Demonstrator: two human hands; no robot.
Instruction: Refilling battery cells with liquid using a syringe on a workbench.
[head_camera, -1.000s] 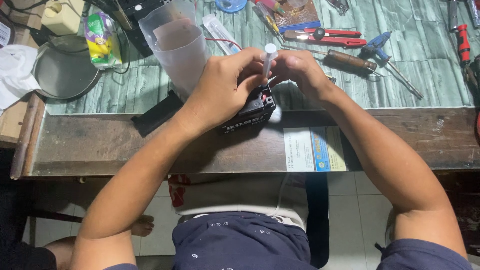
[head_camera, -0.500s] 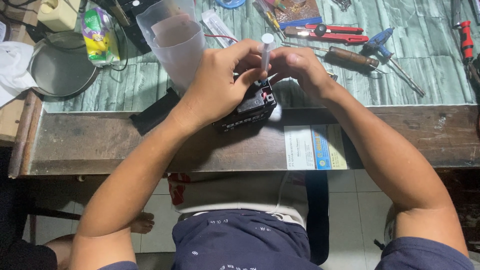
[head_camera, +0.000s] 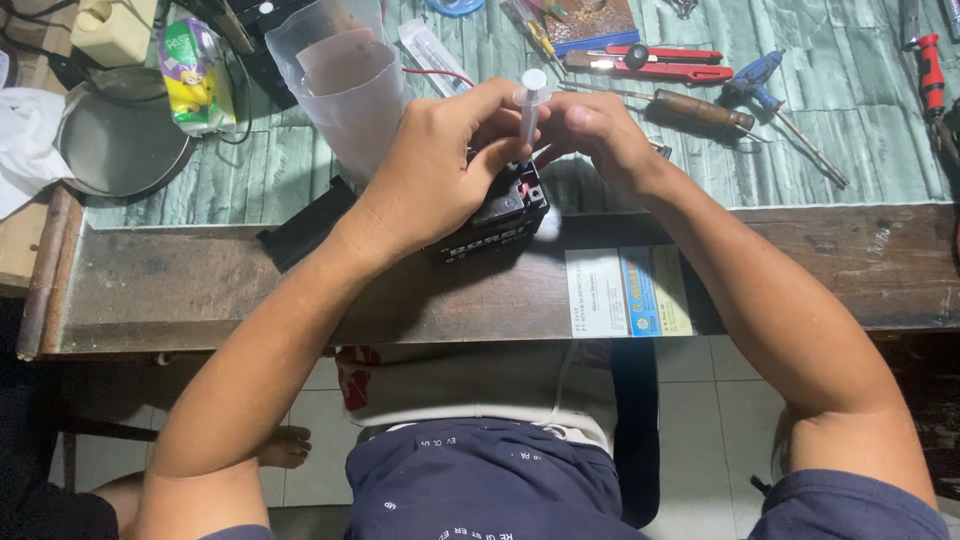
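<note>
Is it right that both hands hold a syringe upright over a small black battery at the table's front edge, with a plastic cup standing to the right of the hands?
Not quite. The head view shows the plastic cup left of the left hand and right hand. The syringe, black battery and table are as stated.

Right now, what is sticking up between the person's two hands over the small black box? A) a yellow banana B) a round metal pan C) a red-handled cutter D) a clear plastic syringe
D: a clear plastic syringe stands upright, pinched between the left hand and the right hand, just above the small black box at the table edge.
</note>
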